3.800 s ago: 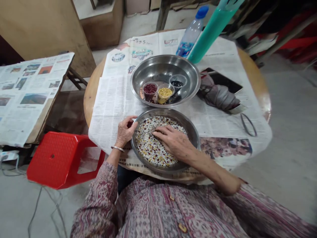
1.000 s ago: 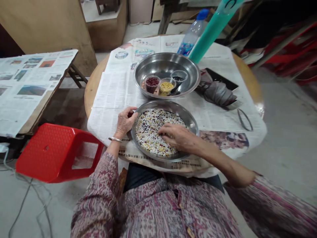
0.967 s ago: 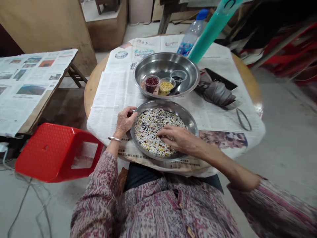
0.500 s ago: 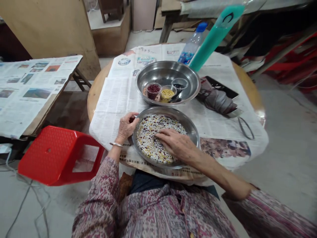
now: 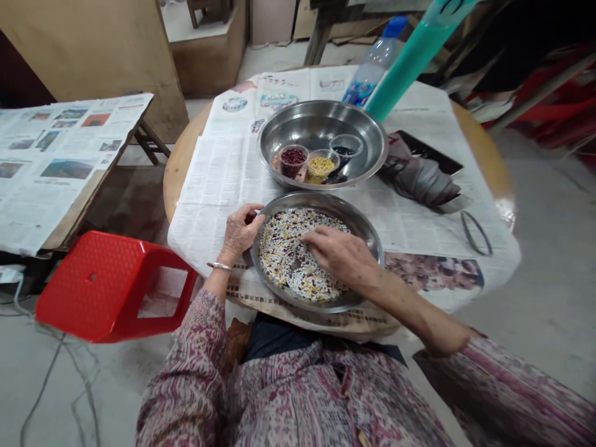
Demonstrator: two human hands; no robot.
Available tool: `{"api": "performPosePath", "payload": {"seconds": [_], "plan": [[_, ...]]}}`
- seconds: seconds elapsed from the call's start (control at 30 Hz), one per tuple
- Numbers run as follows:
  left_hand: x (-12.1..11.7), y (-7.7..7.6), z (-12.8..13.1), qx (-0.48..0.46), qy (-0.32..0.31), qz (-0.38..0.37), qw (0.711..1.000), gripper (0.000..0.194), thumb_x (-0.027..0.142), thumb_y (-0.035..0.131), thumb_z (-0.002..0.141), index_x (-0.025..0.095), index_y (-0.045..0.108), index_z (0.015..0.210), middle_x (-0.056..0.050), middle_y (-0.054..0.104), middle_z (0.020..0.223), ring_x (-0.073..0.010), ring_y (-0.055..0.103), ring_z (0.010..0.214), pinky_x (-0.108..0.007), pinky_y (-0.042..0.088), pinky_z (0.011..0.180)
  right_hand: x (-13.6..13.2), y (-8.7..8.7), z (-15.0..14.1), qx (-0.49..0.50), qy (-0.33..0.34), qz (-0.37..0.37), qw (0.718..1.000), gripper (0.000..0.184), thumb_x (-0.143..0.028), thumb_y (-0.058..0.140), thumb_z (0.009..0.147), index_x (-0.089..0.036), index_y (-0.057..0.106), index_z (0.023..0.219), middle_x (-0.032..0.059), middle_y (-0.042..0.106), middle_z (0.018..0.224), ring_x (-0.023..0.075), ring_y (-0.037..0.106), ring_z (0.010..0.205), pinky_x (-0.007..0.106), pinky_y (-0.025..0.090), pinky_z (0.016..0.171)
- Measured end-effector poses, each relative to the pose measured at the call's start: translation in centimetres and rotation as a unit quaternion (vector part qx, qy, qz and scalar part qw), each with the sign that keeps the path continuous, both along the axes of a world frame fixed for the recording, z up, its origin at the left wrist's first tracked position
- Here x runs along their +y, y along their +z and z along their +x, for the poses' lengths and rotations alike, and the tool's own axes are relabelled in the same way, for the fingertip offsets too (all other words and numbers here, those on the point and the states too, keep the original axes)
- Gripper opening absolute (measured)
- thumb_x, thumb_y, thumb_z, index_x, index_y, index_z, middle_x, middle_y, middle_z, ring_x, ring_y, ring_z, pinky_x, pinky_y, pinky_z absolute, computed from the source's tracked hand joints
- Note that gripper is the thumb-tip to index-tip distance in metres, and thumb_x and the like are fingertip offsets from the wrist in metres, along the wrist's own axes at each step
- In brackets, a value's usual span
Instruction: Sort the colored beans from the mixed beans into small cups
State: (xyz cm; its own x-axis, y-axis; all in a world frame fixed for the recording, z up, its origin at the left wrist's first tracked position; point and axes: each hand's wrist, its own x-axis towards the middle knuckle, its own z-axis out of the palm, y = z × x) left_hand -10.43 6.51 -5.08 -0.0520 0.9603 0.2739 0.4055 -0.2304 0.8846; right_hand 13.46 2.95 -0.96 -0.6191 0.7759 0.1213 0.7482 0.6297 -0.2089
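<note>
A shallow metal basin (image 5: pixel 374 242) holds a mix of white grains, yellow beans and dark red beans (image 5: pixel 284 242). My left hand (image 5: pixel 241 233) grips its left rim, thumb at the edge. Over the mix, my right hand (image 5: pixel 342 257) is bent with its fingertips drawn together at the grains; what they pinch, if anything, is too small to make out. Just behind stands a larger metal bowl (image 5: pixel 321 110). Inside it are plastic cups of red beans (image 5: pixel 293 156), yellow beans (image 5: pixel 321 166) and black beans (image 5: pixel 343 151).
Newspaper (image 5: pixel 205 167) covers the round table. Behind the bowl stand a water bottle (image 5: pixel 372 65) and a tall teal tube (image 5: pixel 405 68). To the right lie a folded grey umbrella (image 5: pixel 421 180) and a dark loop (image 5: pixel 475 234). A red stool (image 5: pixel 112 285) stands at my left.
My right hand's fingers have gone from stretched over the mix to bunched together, and a bare patch shows in the grains. My left hand stays at the rim. The view has shifted slightly.
</note>
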Motion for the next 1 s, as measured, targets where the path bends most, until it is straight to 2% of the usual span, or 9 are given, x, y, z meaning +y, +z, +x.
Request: {"api": "performPosePath", "payload": {"seconds": [0.1,0.27,0.33,0.43,0.53,0.67,0.8,0.93,1.0], "plan": [[0.0,0.0,0.0,-0.002,0.002,-0.001,1.000,0.014,0.019,0.065,0.083,0.019,0.071,0.096,0.006,0.057,0.065,-0.0086,0.050,0.058,-0.021,0.042,0.060,0.6,0.1,-1.0,0.054,0.032,0.024,0.998,0.021,-0.016,0.049,0.095,-0.019,0.068,0.103,0.0104,0.068,0.100,0.0238,0.057,0.096,0.035,0.046,0.082],[0.0,0.2,-0.1,0.000,0.006,0.003,1.000,0.014,0.018,0.064,0.083,0.018,0.070,0.096,0.006,0.056,0.065,-0.0082,0.049,0.058,-0.021,0.042,0.060,-0.5,-0.4,-4.6,0.038,0.212,0.014,0.977,0.012,-0.020,0.055,0.093,-0.019,0.067,0.095,0.0077,0.069,0.098,0.0226,0.052,0.095,0.037,0.040,0.086],[0.0,0.1,-0.1,-0.005,0.006,0.001,1.000,0.014,0.018,0.065,0.083,0.019,0.070,0.096,0.006,0.056,0.065,-0.0083,0.049,0.058,-0.021,0.042,0.060,0.0,-0.7,-4.1,0.005,0.194,0.034,0.980,0.013,-0.017,0.054,0.091,-0.019,0.067,0.089,0.0077,0.069,0.094,0.0225,0.051,0.093,0.036,0.038,0.083],[0.2,-0.1,-0.1,-0.015,0.000,-0.005,1.000,0.014,0.018,0.065,0.083,0.019,0.070,0.096,0.006,0.057,0.066,-0.0082,0.050,0.058,-0.021,0.042,0.060,1.6,-0.7,-1.2,-0.020,0.087,0.057,0.994,0.015,-0.014,0.054,0.088,-0.017,0.068,0.090,0.0112,0.068,0.095,0.0243,0.052,0.093,0.037,0.038,0.080],[0.3,-0.4,-0.2,-0.015,-0.002,-0.003,1.000,0.013,0.018,0.066,0.083,0.020,0.070,0.095,0.005,0.057,0.065,-0.0084,0.049,0.058,-0.021,0.041,0.059,3.3,-0.7,1.4,0.028,-0.015,0.046,0.998,0.023,-0.015,0.049,0.090,-0.017,0.070,0.097,0.0124,0.068,0.100,0.0255,0.055,0.098,0.037,0.043,0.083],[0.3,-0.4,-0.2,-0.012,-0.001,0.002,1.000,0.014,0.018,0.066,0.083,0.020,0.070,0.095,0.005,0.056,0.065,-0.0088,0.050,0.058,-0.021,0.041,0.058,4.6,-0.8,0.3,0.056,-0.108,0.016,0.992,0.032,-0.032,0.046,0.097,-0.018,0.069,0.114,0.0134,0.068,0.109,0.0293,0.057,0.104,0.042,0.046,0.088],[0.2,-0.1,-0.2,-0.013,-0.001,-0.003,1.000,0.014,0.017,0.065,0.082,0.020,0.070,0.095,0.006,0.056,0.064,-0.0086,0.050,0.058,-0.021,0.041,0.059,4.6,-0.3,-2.2,0.023,-0.079,-0.037,0.996,0.033,-0.041,0.056,0.092,-0.019,0.066,0.115,0.0133,0.065,0.114,0.0293,0.057,0.104,0.039,0.046,0.082],[0.2,0.1,-0.1,-0.018,0.001,-0.002,1.000,0.014,0.016,0.065,0.082,0.019,0.070,0.094,0.006,0.056,0.064,-0.0082,0.049,0.058,-0.021,0.041,0.059,3.2,0.6,-1.1,-0.001,0.019,-0.118,0.993,0.011,-0.023,0.055,0.089,-0.020,0.064,0.095,0.0073,0.065,0.097,0.0203,0.059,0.087,0.032,0.044,0.077],[0.1,0.1,-0.1,-0.023,0.002,-0.003,1.000,0.014,0.015,0.064,0.082,0.019,0.070,0.094,0.006,0.056,0.065,-0.0081,0.049,0.058,-0.021,0.041,0.060,1.9,0.8,0.2,0.010,0.073,-0.131,0.989,0.012,-0.017,0.052,0.090,-0.020,0.063,0.090,0.0065,0.064,0.095,0.0184,0.059,0.085,0.031,0.044,0.077]]}}
